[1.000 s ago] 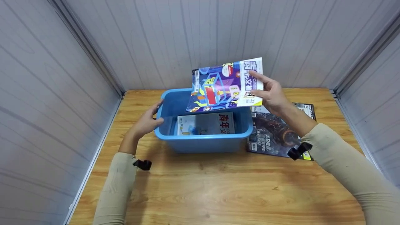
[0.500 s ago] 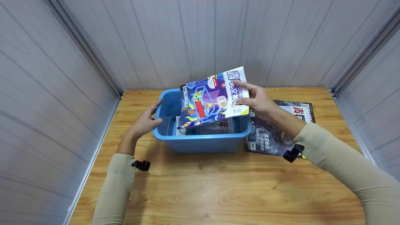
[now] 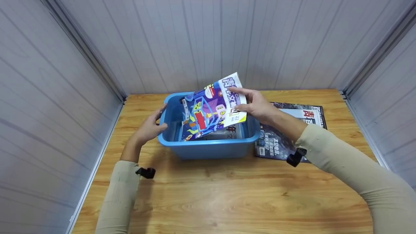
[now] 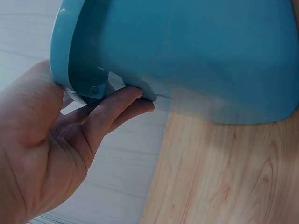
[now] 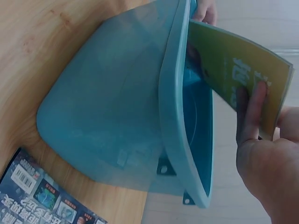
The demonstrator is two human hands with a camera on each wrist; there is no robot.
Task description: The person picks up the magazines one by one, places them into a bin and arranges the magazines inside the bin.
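Right hand (image 3: 256, 105), centre of the frame, pinches the white edge of a colourful magazine (image 3: 208, 109), thumb on the cover, fingers (image 5: 250, 109) behind. The magazine is tilted, its lower end dipping inside the blue bin (image 3: 208, 146), over a pale magazine (image 3: 232, 132) lying flat on the bin's floor. Left hand (image 3: 149, 126), left of centre, grips the bin's left rim, fingers (image 4: 117, 105) curled under the lip. Right of the bin, a dark magazine (image 3: 286, 136) lies flat on the wooden desk (image 3: 227, 201).
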